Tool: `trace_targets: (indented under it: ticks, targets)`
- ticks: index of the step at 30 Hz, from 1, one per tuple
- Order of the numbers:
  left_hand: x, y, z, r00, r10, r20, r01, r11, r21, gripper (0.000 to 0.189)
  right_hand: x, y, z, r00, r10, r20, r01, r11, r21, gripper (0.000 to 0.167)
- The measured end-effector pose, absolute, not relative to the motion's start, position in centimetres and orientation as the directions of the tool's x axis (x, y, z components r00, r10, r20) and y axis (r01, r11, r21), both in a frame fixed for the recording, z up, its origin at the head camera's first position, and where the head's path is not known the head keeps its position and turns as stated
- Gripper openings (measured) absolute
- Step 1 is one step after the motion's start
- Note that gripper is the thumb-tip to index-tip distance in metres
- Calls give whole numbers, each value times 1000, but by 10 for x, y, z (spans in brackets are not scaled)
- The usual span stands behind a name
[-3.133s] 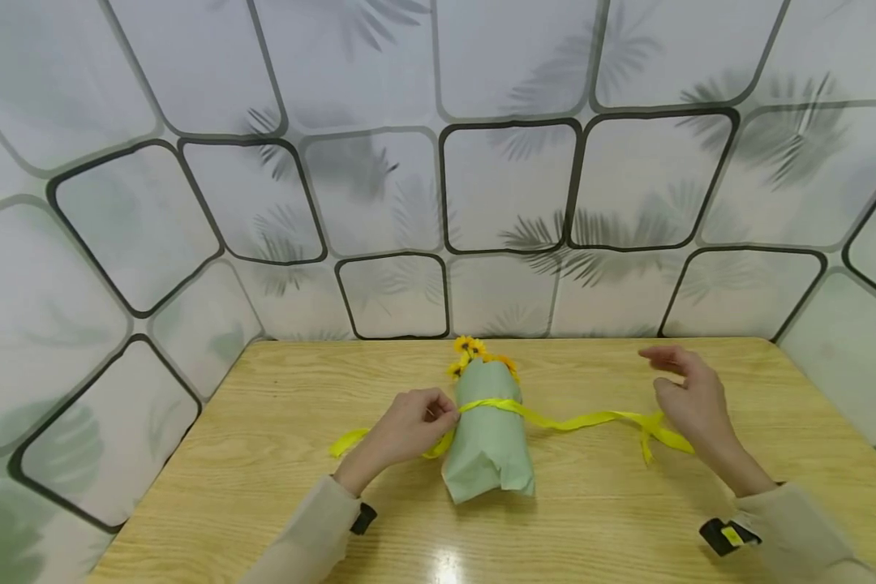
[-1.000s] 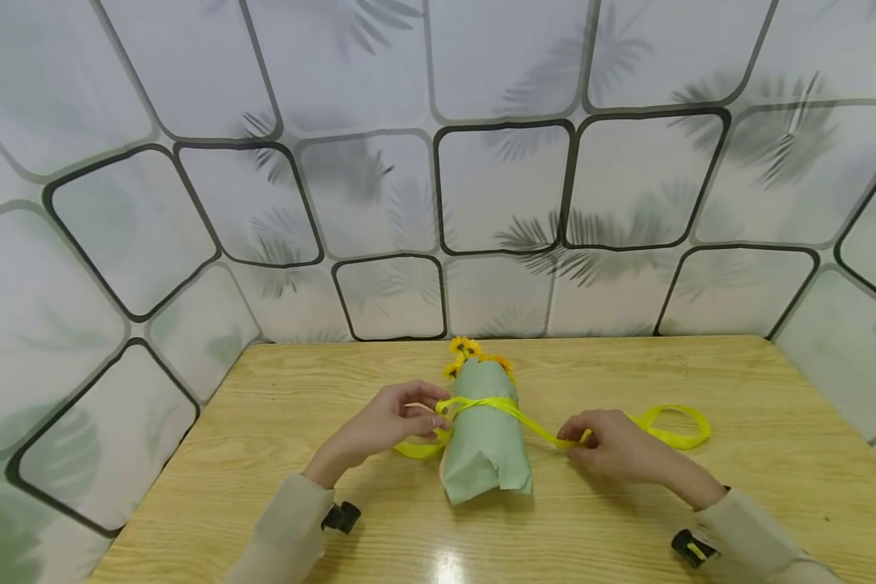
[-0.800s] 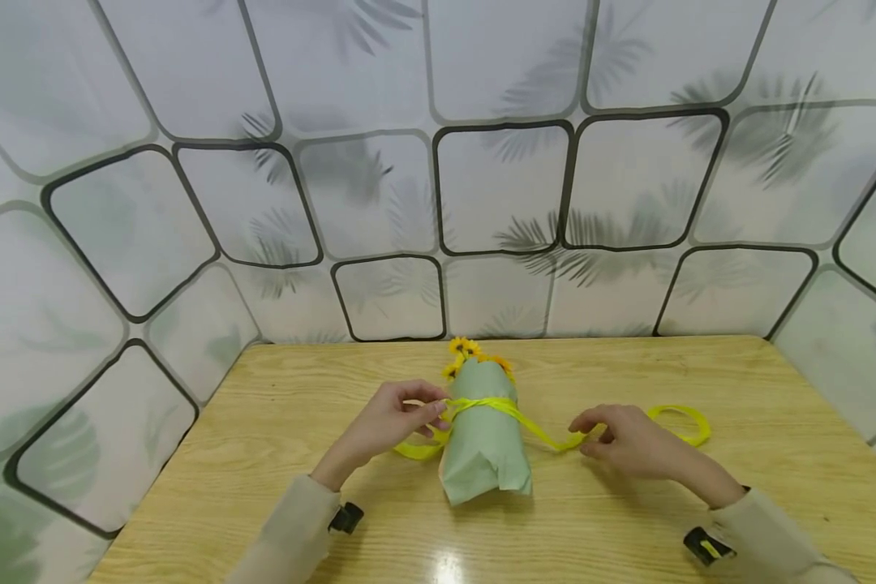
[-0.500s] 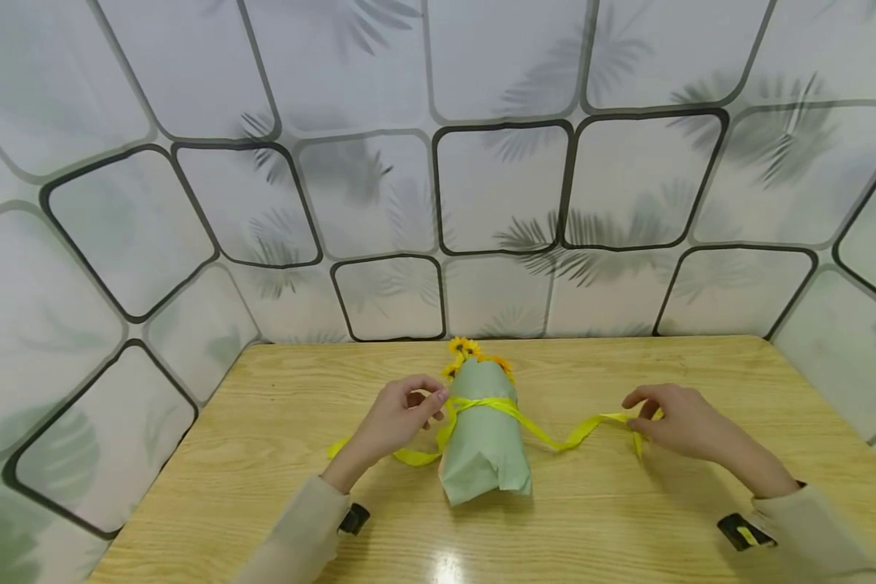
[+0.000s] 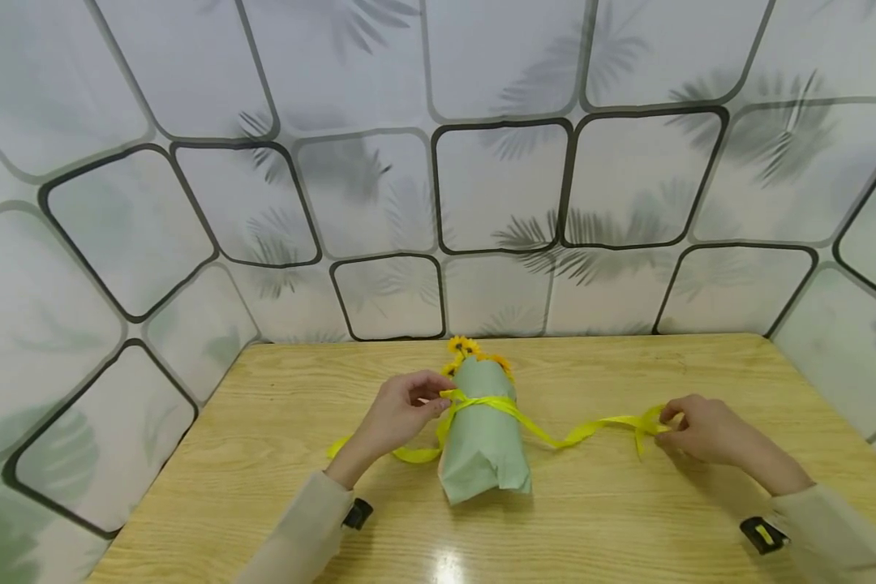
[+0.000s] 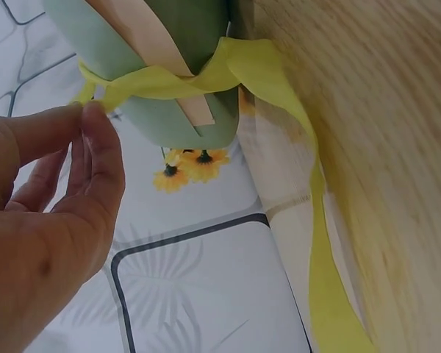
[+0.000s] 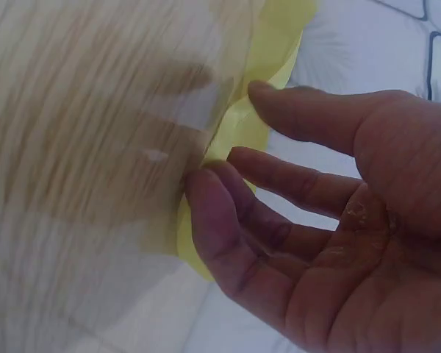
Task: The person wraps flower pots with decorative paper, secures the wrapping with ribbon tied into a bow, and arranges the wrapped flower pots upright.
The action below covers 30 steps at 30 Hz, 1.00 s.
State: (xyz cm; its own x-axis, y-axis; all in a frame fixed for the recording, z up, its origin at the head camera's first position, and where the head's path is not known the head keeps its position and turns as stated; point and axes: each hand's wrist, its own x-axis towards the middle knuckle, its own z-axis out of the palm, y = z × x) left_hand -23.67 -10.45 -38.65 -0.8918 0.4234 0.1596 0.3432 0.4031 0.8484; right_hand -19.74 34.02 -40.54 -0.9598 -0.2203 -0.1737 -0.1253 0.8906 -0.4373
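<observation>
A bouquet in pale green wrapping paper point(image 5: 485, 458) lies on the table, its yellow and orange flowers point(image 5: 465, 346) toward the wall. Yellow ribbon point(image 5: 492, 401) wraps around its middle, with tails to both sides. My left hand point(image 5: 401, 410), left of the bouquet, pinches the ribbon between thumb and fingertips; in the left wrist view the pinched part point(image 6: 106, 92) shows beside the paper, and a long tail point(image 6: 320, 243) hangs down. My right hand point(image 5: 715, 434) is at the right tail's far end. Its thumb and fingers stand apart around the ribbon point(image 7: 235, 132) in the right wrist view.
The wooden table point(image 5: 591, 527) ends at a wall point(image 5: 507, 186) patterned with rounded squares and leaves. Black wrist straps point(image 5: 764, 535) sit near both sleeves. A beige strip point(image 6: 158, 44) runs along the wrapping paper in the left wrist view.
My right hand slid outward along the ribbon, away from the bouquet, stretching the right tail along the table. The left hand rose slightly and now pinches the ribbon beside the paper.
</observation>
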Motion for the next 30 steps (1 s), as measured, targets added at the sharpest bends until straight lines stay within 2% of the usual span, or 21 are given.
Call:
trace_targets:
  ticks: [4,7,13,17,21,23,25,28,30]
  targets:
    - [-236,-106,-386,-896,416,155,335,406,850,20,-199,349,-405,-968,-181,-176,-93,903,-420,19]
    - [-235,-107,-386,-901,404,159,338,423,841,19,-200,353,-402,-974,-152,-170,-71,911,-407,25]
    - [-234,-108,-385,-905,385,180,355,453,818,17,-207,359,-402,-994,-112,-5,-104,935,-338,31]
    - [-235,-109,-385,-909,378,173,348,464,815,15,-214,367,-407,-991,-121,-56,-99,947,-306,41]
    - [-237,-110,-384,-899,394,193,378,474,795,16,-215,371,-410,-989,-109,-100,-73,948,-309,23]
    - [-238,-111,-384,-887,413,207,404,476,782,18,-214,372,-411,-992,-93,-88,-59,941,-333,17]
    - [-239,-112,-385,-874,436,217,427,471,772,19,-215,374,-411,-995,-73,-67,-45,937,-346,19]
    - [-239,-113,-385,-865,454,215,435,463,773,20,-216,377,-408,-998,-16,-66,14,907,-420,29]
    - [-239,-114,-385,-867,454,207,429,466,774,21,-215,378,-404,-996,43,-77,77,853,-516,39]
